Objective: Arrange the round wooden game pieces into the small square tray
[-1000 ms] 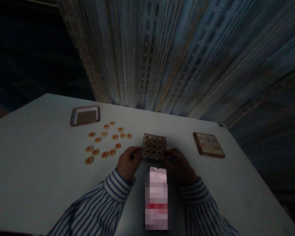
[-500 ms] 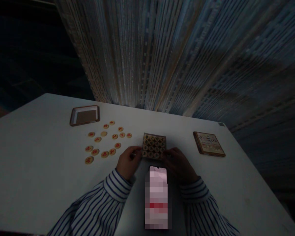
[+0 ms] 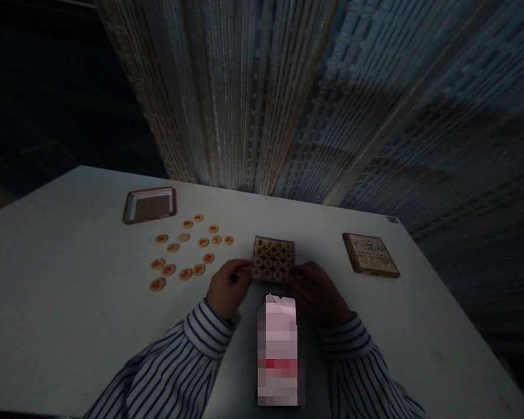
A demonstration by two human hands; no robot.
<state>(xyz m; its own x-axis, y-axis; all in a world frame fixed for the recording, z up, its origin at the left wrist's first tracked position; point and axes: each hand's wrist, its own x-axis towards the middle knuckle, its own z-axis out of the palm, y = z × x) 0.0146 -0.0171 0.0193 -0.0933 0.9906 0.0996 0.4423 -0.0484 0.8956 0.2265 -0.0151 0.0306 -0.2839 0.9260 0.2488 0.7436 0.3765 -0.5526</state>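
A small box [image 3: 294, 251] of round xiangqi pieces lies on the white table in front of me. Its pieces [image 3: 269, 254] have dark characters and stand in neat rows. At the box's left side, my left hand [image 3: 228, 286] is closed, fingertips on the edge. My right hand [image 3: 321, 291] grips the opposite lower corner, its fingers in shadow. Left of the box, loose xiangqi pieces [image 3: 186, 273] with red characters are scattered flat. One blank-faced piece [image 3: 184, 237] lies among them.
A lit phone [image 3: 281, 349], its screen blurred, lies between my forearms. An open shallow tray [image 3: 152, 207] sits at the back left of the table [image 3: 87, 250]. To the right is a printed flat box [image 3: 372, 255]. A striped curtain [image 3: 262, 116] hangs behind the table.
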